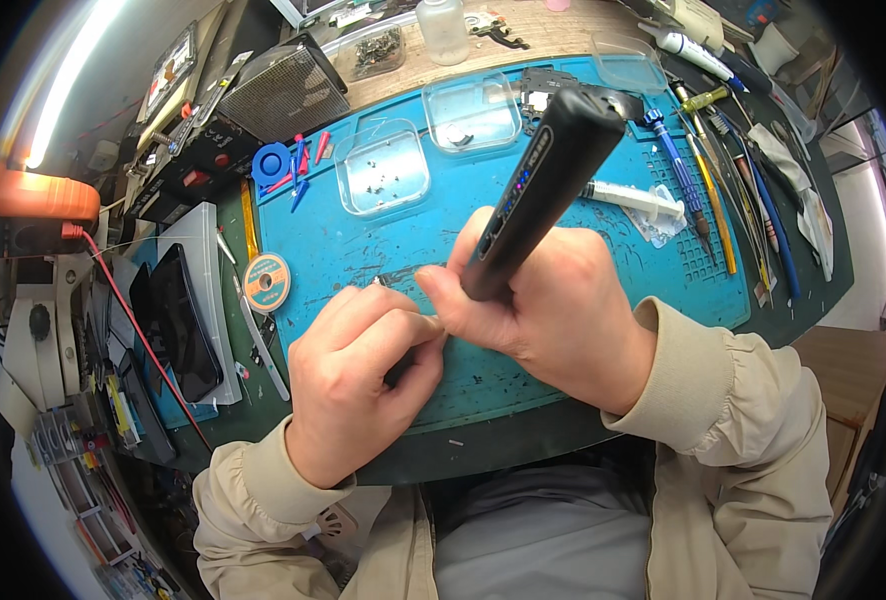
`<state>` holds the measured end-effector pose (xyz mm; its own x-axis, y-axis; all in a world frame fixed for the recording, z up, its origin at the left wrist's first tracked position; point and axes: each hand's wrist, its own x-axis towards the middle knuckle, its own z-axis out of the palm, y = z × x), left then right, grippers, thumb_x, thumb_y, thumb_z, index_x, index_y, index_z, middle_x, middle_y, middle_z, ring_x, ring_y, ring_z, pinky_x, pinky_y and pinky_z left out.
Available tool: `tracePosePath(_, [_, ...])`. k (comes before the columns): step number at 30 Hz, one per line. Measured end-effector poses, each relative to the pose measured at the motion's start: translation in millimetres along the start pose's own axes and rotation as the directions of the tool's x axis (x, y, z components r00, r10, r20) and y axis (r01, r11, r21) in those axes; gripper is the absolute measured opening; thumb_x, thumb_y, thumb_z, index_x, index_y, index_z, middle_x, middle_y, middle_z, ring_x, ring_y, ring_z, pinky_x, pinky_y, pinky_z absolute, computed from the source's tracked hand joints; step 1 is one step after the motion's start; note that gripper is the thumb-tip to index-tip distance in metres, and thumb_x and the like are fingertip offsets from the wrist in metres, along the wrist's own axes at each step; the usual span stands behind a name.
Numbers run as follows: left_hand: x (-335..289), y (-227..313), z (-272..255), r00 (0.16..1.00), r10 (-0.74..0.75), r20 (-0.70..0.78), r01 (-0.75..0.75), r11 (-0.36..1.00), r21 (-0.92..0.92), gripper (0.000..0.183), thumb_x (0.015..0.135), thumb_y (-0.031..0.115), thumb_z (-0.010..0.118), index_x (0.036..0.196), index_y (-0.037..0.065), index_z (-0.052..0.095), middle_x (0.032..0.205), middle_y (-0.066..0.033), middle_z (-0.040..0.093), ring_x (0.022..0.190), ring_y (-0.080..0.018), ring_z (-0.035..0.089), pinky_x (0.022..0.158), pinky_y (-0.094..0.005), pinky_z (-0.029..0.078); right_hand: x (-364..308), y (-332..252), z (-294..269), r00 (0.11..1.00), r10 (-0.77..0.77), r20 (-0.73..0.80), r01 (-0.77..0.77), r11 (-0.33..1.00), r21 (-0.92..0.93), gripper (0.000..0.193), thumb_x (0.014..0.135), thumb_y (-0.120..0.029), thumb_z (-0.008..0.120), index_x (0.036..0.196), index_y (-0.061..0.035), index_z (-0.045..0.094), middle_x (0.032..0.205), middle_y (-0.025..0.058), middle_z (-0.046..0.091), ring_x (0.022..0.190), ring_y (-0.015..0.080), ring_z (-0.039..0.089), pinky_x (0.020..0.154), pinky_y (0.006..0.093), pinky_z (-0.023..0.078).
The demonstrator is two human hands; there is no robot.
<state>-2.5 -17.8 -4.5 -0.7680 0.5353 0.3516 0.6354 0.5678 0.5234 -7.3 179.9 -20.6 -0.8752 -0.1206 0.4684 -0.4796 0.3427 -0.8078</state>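
My right hand (573, 310) is wrapped round a thick black pen-shaped power tool (538, 190) with small blue and purple lights along its side. The tool stands steeply, its upper end tilted to the right, and its working tip is hidden behind my fingers. Close beside it, my left hand (363, 375) is closed, with thumb and fingertips pinched together near my right thumb. A bit of something dark shows under the left fingers, too covered to name. Both hands are over the near part of a blue work mat (343, 250).
Clear plastic boxes with tiny parts (383, 170) stand behind my hands. A syringe (633, 198), a blue screwdriver (678, 165) and several tools lie right. A solder wire spool (266, 283), tweezers (268, 350) and a black phone (183, 320) are left. A mesh-fronted box (288, 95) stands back left.
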Motion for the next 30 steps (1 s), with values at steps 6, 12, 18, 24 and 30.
tracePosePath(6, [-2, -1, -1, 1.0, 0.006, -0.001, -0.006, 1.0, -0.004, 0.018, 0.074, -0.003, 0.08, 0.086, 0.006, 0.07, 0.083, -0.005, 0.066, 0.07, -0.0258, 0.06, 0.06, -0.0372, 0.049, -3, -4, 0, 0.998, 0.056, 0.005, -0.056, 0.998, 0.028, 0.023, 0.094, -0.016, 0.081, 0.085, -0.0047, 0.063, 0.068, 0.0071, 0.062, 0.058, 0.0222, 0.06, 0.054, 0.0357, 0.048])
tracePosePath(12, [-2, -2, 1, 0.999, 0.013, -0.041, -0.013, 1.0, 0.003, 0.014, 0.078, 0.0, 0.08, 0.082, 0.007, 0.068, 0.082, -0.0037, 0.064, 0.071, -0.0247, 0.061, 0.059, -0.0375, 0.049, 13, -17, -35, 0.792, 0.59, 0.157, -0.499, 0.477, 0.724, 0.03, 0.107, -0.03, 0.066, 0.09, -0.0075, 0.058, 0.066, 0.0009, 0.055, 0.049, 0.0133, 0.059, 0.045, 0.0259, 0.044])
tracePosePath(18, [-3, -2, 3, 0.995, 0.02, -0.101, -0.02, 1.0, 0.002, 0.019, 0.079, 0.003, 0.08, 0.076, 0.007, 0.061, 0.079, -0.0034, 0.061, 0.071, -0.0239, 0.06, 0.055, -0.0381, 0.048, 18, -15, -61, 0.717, 0.614, 0.33, -0.453, 0.049, 0.89, 0.03, 0.11, -0.04, 0.061, 0.091, -0.017, 0.058, 0.067, -0.0053, 0.046, 0.048, 0.0071, 0.043, 0.046, 0.0238, 0.033])
tracePosePath(24, [-5, -2, 5, 0.994, 0.011, -0.112, -0.012, 1.0, -0.006, 0.016, 0.078, 0.003, 0.079, 0.077, 0.008, 0.064, 0.079, -0.0029, 0.062, 0.071, -0.0234, 0.06, 0.055, -0.0375, 0.048, 19, -11, -62, 0.674, 0.651, 0.349, -0.388, -0.09, 0.917, 0.03, 0.108, -0.041, 0.065, 0.09, -0.0179, 0.062, 0.068, -0.0077, 0.048, 0.049, 0.0037, 0.044, 0.045, 0.0211, 0.033])
tracePosePath(30, [-6, -2, 6, 0.997, -0.014, -0.082, 0.011, 0.999, -0.036, 0.012, 0.077, 0.001, 0.08, 0.082, 0.006, 0.071, 0.08, -0.0056, 0.064, 0.071, -0.0271, 0.06, 0.059, -0.0392, 0.047, 17, -8, -66, 0.689, 0.636, 0.347, -0.336, -0.143, 0.931, 0.03, 0.109, -0.042, 0.065, 0.091, -0.0175, 0.063, 0.069, -0.0082, 0.049, 0.051, 0.003, 0.045, 0.045, 0.0205, 0.034])
